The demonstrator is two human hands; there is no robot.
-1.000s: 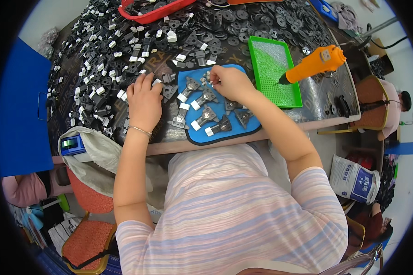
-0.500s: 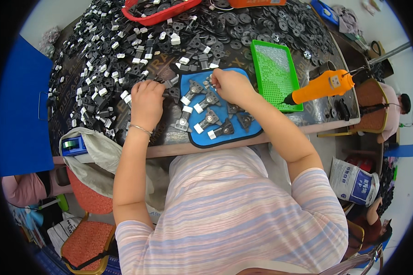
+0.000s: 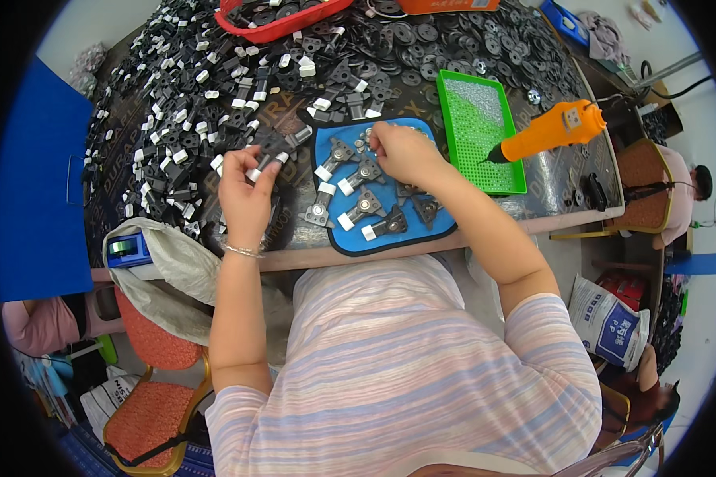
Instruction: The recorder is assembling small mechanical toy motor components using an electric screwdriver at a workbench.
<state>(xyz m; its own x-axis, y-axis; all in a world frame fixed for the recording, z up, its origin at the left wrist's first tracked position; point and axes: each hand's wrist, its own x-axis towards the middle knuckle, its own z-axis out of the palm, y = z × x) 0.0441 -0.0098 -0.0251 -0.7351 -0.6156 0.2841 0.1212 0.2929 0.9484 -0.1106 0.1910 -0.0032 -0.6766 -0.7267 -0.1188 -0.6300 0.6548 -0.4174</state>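
A blue mat [image 3: 432, 230] lies at the table's near edge with several dark metal brackets with white caps [image 3: 363, 206] on it. My right hand [image 3: 400, 151] rests on the mat's far part, fingers pinched over small silver parts there; what it grips is hidden. My left hand [image 3: 247, 187] is just left of the mat, holding a dark bracket with a white end [image 3: 266, 157] at its fingertips. My striped shirt fills the lower view.
A large pile of black and white brackets [image 3: 179, 103] covers the table's left and far side. A green mesh tray [image 3: 476, 127] and an orange electric screwdriver [image 3: 550, 131] lie right of the mat. A red tray [image 3: 278, 17] is far back. A person sits at right.
My left hand has lifted a bracket from the pile and brought it up beside the mat. My right hand has stayed at the mat's far part.
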